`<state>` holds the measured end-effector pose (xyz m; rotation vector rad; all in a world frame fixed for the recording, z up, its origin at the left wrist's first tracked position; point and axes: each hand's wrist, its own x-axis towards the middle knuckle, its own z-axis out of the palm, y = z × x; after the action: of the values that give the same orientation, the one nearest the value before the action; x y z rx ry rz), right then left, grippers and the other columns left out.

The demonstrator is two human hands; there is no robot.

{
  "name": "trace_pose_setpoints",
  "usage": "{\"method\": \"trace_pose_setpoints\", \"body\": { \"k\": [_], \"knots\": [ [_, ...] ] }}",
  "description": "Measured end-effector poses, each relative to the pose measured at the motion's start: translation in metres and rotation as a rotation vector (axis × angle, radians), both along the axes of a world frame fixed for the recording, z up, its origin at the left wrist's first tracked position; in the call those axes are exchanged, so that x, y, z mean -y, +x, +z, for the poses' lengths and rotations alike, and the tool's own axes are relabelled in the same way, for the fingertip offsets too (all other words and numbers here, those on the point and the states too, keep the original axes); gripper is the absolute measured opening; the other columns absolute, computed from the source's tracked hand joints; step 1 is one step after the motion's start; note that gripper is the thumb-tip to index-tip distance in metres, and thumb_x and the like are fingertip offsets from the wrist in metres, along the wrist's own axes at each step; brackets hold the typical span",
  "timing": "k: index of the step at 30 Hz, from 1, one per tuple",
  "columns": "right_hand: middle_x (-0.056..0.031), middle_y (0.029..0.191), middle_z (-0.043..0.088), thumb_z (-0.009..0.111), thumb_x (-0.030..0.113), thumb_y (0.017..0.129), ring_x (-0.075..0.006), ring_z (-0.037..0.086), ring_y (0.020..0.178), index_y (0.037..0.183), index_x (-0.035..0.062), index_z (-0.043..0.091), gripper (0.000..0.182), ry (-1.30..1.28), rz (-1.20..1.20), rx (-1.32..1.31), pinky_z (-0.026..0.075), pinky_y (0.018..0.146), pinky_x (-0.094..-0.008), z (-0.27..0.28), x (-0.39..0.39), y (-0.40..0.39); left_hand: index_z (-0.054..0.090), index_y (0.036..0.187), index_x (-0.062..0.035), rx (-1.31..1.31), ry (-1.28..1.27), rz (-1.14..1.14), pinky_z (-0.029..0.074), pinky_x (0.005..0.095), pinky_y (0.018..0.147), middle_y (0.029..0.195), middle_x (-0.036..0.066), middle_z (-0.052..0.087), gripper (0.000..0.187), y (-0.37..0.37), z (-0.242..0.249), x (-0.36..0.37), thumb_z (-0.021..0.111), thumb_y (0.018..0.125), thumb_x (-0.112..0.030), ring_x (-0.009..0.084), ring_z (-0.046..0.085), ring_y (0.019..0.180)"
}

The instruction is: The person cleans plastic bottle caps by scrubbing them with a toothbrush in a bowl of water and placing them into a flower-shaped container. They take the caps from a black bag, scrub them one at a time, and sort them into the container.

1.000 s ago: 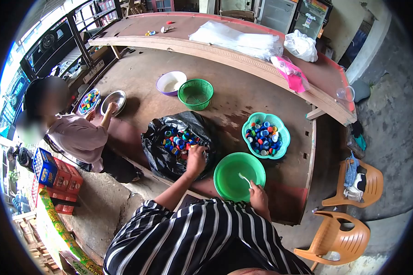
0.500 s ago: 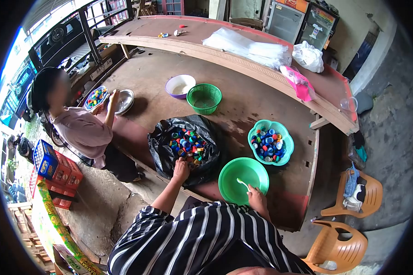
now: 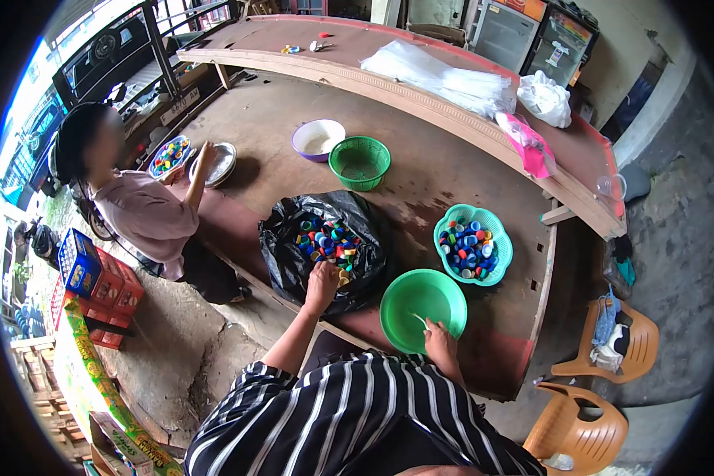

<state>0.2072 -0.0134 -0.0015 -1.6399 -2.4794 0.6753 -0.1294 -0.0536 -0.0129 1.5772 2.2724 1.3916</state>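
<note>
Colourful bottle caps (image 3: 325, 236) fill an open black plastic bag (image 3: 282, 252) on the table. My left hand (image 3: 322, 284) is at the caps along the bag's near side, its fingers curled down; what they hold, if anything, is too small to make out. In my right hand (image 3: 441, 341) is a thin whitish brush-like tool (image 3: 420, 320), over the near right part of a green basin (image 3: 402, 305). Behind the basin, a turquoise scalloped basket (image 3: 502, 244) holds mostly blue and white caps (image 3: 468, 252).
A green mesh basket (image 3: 360, 165) and a purple-rimmed white bowl (image 3: 319, 140) stand farther back. At the left a person (image 3: 147, 214) works beside a cap-filled basket (image 3: 169, 157) and a metal bowl (image 3: 220, 165). A raised wooden shelf (image 3: 420, 97) crosses behind; orange chairs (image 3: 583, 432) are right.
The whole view has shifted slightly. My left hand has moved a little up and deeper over the caps in the bag. The tool in my right hand now tilts lower in the basin.
</note>
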Motion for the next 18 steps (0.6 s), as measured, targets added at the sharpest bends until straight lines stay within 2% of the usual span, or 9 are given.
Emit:
{"method": "trace_pose_setpoints", "body": {
  "k": [1, 3, 4, 8, 10, 13, 14, 17, 18],
  "knots": [
    [-0.0160, 0.104, 0.060, 0.055, 0.017, 0.086, -0.0358, 0.060, 0.089, 0.117, 0.0088, 0.059, 0.032, -0.004, 0.007, 0.005, 0.049, 0.074, -0.0448, 0.000, 0.000, -0.001, 0.057, 0.085, 0.0012, 0.005, -0.004, 0.007, 0.050, 0.0381, 0.061, 0.077, 0.017, 0.059, 0.010, 0.001, 0.000, -0.001, 0.062, 0.080, -0.006, 0.0316, 0.062, 0.069],
    [-0.0162, 0.104, 0.060, 0.055, 0.018, 0.086, -0.0362, 0.060, 0.090, 0.117, 0.0085, 0.059, 0.032, 0.004, 0.000, 0.001, 0.049, 0.075, -0.0446, -0.002, 0.001, -0.001, 0.059, 0.086, 0.0017, 0.178, -0.016, 0.063, 0.052, 0.0332, 0.065, 0.079, 0.016, 0.062, 0.012, 0.007, 0.003, 0.000, 0.063, 0.080, -0.007, 0.0262, 0.065, 0.071],
    [-0.0162, 0.104, 0.060, 0.055, 0.018, 0.086, -0.0362, 0.060, 0.090, 0.117, 0.0085, 0.059, 0.032, 0.001, 0.007, 0.003, 0.049, 0.075, -0.0446, -0.003, -0.001, -0.001, 0.060, 0.090, 0.0023, 0.256, -0.064, 0.072, 0.052, 0.0295, 0.069, 0.084, 0.015, 0.066, 0.016, 0.008, 0.007, 0.002, 0.065, 0.080, -0.009, 0.0199, 0.067, 0.074],
    [-0.0170, 0.106, 0.060, 0.054, 0.017, 0.087, -0.0367, 0.059, 0.092, 0.117, 0.0082, 0.059, 0.032, -0.025, 0.030, -0.008, 0.049, 0.076, -0.0448, -0.010, -0.002, -0.006, 0.058, 0.088, 0.0019, 0.398, -0.052, 0.104, 0.050, 0.0321, 0.065, 0.080, 0.014, 0.063, 0.018, 0.009, 0.005, 0.009, 0.067, 0.076, -0.007, 0.0227, 0.064, 0.070],
    [-0.0172, 0.107, 0.060, 0.053, 0.017, 0.087, -0.0370, 0.059, 0.092, 0.117, 0.0081, 0.059, 0.031, -0.030, 0.047, -0.001, 0.049, 0.076, -0.0451, -0.013, -0.004, -0.009, 0.061, 0.094, 0.0016, 0.531, 0.035, 0.070, 0.051, 0.0305, 0.068, 0.085, 0.014, 0.064, 0.025, 0.012, 0.011, 0.016, 0.071, 0.075, -0.013, 0.0200, 0.064, 0.070],
    [-0.0161, 0.111, 0.057, 0.053, 0.017, 0.087, -0.0360, 0.060, 0.095, 0.121, 0.0086, 0.056, 0.035, -0.042, 0.041, 0.007, 0.049, 0.078, -0.0463, -0.014, -0.008, -0.014, 0.062, 0.098, 0.0015, 0.526, -0.045, 0.054, 0.052, 0.0291, 0.072, 0.088, 0.012, 0.064, 0.032, 0.012, 0.014, 0.024, 0.074, 0.075, -0.017, 0.0182, 0.065, 0.075],
    [-0.0159, 0.111, 0.057, 0.052, 0.017, 0.088, -0.0359, 0.059, 0.095, 0.122, 0.0087, 0.055, 0.035, -0.060, 0.054, 0.028, 0.049, 0.078, -0.0463, -0.013, -0.011, -0.015, 0.064, 0.099, 0.0013, 0.453, -0.141, 0.065, 0.052, 0.0281, 0.074, 0.092, 0.012, 0.064, 0.034, 0.012, 0.016, 0.027, 0.075, 0.074, -0.018, 0.0175, 0.066, 0.081],
    [-0.0155, 0.111, 0.057, 0.052, 0.017, 0.088, -0.0356, 0.059, 0.096, 0.122, 0.0090, 0.055, 0.035, -0.082, 0.074, 0.051, 0.049, 0.079, -0.0462, -0.009, -0.019, -0.020, 0.064, 0.098, 0.0012, 0.523, -0.150, 0.073, 0.052, 0.0281, 0.074, 0.093, 0.012, 0.063, 0.033, 0.016, 0.019, 0.032, 0.076, 0.074, -0.017, 0.0182, 0.066, 0.084],
    [-0.0153, 0.110, 0.057, 0.052, 0.017, 0.088, -0.0354, 0.059, 0.097, 0.123, 0.0091, 0.055, 0.035, -0.093, 0.073, 0.057, 0.049, 0.079, -0.0460, -0.008, -0.020, -0.020, 0.063, 0.099, 0.0006, 0.587, -0.071, 0.043, 0.052, 0.0290, 0.073, 0.092, 0.013, 0.064, 0.032, 0.019, 0.017, 0.033, 0.075, 0.074, -0.017, 0.0185, 0.066, 0.082]
  ]
}}
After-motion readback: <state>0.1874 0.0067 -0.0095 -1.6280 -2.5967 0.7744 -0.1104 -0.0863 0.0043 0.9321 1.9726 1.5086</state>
